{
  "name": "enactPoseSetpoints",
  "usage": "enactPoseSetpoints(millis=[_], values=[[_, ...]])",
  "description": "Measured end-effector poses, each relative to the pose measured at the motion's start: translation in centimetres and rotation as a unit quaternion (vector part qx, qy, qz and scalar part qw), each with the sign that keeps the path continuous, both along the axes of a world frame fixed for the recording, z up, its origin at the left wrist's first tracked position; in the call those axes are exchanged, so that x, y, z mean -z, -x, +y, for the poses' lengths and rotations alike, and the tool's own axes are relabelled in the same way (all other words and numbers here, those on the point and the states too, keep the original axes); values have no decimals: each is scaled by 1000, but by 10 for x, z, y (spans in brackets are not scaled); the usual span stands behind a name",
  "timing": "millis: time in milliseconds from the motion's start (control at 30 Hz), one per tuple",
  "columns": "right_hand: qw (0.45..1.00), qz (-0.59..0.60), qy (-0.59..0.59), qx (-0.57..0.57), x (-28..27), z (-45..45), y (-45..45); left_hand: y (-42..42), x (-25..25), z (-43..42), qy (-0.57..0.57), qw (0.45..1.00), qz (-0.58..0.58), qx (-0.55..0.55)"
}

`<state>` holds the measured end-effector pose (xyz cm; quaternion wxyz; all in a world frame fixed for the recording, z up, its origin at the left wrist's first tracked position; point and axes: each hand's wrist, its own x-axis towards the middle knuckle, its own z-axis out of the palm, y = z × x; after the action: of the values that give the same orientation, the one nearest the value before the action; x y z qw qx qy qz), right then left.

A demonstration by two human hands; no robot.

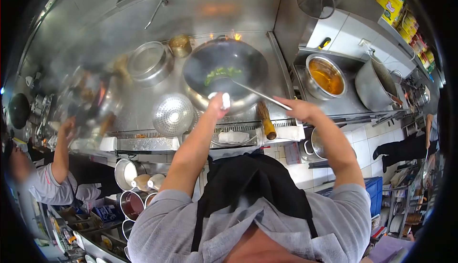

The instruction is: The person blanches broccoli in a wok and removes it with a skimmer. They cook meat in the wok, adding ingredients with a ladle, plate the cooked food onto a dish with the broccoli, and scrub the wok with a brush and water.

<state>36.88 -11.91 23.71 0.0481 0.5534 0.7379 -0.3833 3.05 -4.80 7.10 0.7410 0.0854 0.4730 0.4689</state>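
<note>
A large wok sits over the burner, with flames at its far rim. Green vegetables lie in its bottom. My left hand is closed around a folded white cloth at the wok's near rim. The fingers of my right hand are wrapped round the handle of a long metal ladle, whose head reaches in among the vegetables and is partly hidden. A perforated strainer rests left of my left hand. Between my hands, near the counter's front edge, lies a brush with a yellow handle.
Lidded metal pots stand left of the wok. On the right are a pot of orange liquid and a tall stockpot. A co-worker works at the far left in steam. Another person stands far right.
</note>
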Motion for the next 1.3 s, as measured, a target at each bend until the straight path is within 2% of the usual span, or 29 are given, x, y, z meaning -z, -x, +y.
enactPoseSetpoints(millis=[67, 100, 167, 200, 267, 333, 367, 433, 467, 500, 533, 567, 600, 667, 733, 800, 833, 867, 900, 967, 1000, 1033, 1067, 1100, 1133, 1167, 1233, 1267, 1300], values=[[981, -128, -141, -20, 70, 20, 28, -3, 47, -28, -196, 972, 130, 28], [975, -154, -161, -7, 77, 15, 46, -5, 68, -42, -263, 950, 167, 25], [969, -174, -172, 14, 78, -2, 59, -6, 70, -91, -136, 979, 149, -1], [973, -168, -160, 17, 66, -13, 59, -6, 40, -118, -1, 989, 144, -6], [975, -163, -149, 21, 53, -22, 38, -14, 6, -140, 15, 985, 168, -46], [961, 100, -236, -102, 44, -33, -20, -13, 2, -108, -22, 994, 48, -98], [994, 84, -63, -22, 3, -41, -22, -12, -37, -94, -75, 994, -37, -77], [990, 101, 82, 48, 4, -29, -32, -5, -28, -19, -64, 996, -37, -43], [980, 101, 147, 87, 5, -24, -37, -18, -58, -14, 35, 996, 18, -76], [998, 65, 10, 25, 41, -8, -37, -13, -16, -7, -92, 988, 124, -25], [997, 2, -82, -10, 62, 1, -33, -13, 20, -11, -130, 986, 103, -13], [982, -69, -173, -35, 83, 9, -28, -12, 56, -16, -166, 983, 81, 0], [961, -163, -220, -29, 90, 11, -8, -12, 69, -33, -114, 991, -66, -25], [963, -195, -186, 15, 60, -8, 16, -15, 69, -87, -64, 990, 124, -6], [964, -184, -188, 26, 35, -25, 9, -13, 4, -144, -8, 986, 164, 23], [989, -53, -137, 7, -10, -40, -19, -13, -28, -146, -33, 993, 109, -40], [983, 2, -174, -58, -10, -36, -43, -4, -25, -123, -53, 998, 26, -33], [1000, 16, -17, 16, -45, -40, -29, 5, -21, -99, -67, 996, -57, -23], [987, 7, 121, 104, -79, -44, -16, 4, -29, -65, -86, 992, -71, -56], [992, 1, 95, 80, -59, -35, 13, 8, -38, -8, -22, 999, -19, -32], [996, 2, 67, 57, -36, -27, 21, 13, -12, -7, -22, 999, -26, -29], [999, 5, -32, 23, 28, -11, 24, 18, 34, -4, -218, 964, 154, 13], [991, 4, -131, -13, 78, -4, 25, 12, 50, -16, -247, 955, 166, 14], [985, -105, -139, 0, 81, -13, 53, 6, 66, -27, -275, 945, 179, 14], [967, -208, -146, 15, 81, -17, 82, 4, 68, -44, -138, 990, 38, -17], [966, -208, -150, 24, 66, -24, 93, 4, 53, -70, -112, 991, 60, -34], [976, -185, -56, 98, 26, -40, 113, 10, 9, -88, -87, 991, 84, -51], [976, -185, -55, 97, 28, -39, 102, 12, -10, -80, -58, 994, 12, -91], [986, -79, -123, 84, 34, -42, 80, 15, -22, -70, -25, 989, -58, -132]])
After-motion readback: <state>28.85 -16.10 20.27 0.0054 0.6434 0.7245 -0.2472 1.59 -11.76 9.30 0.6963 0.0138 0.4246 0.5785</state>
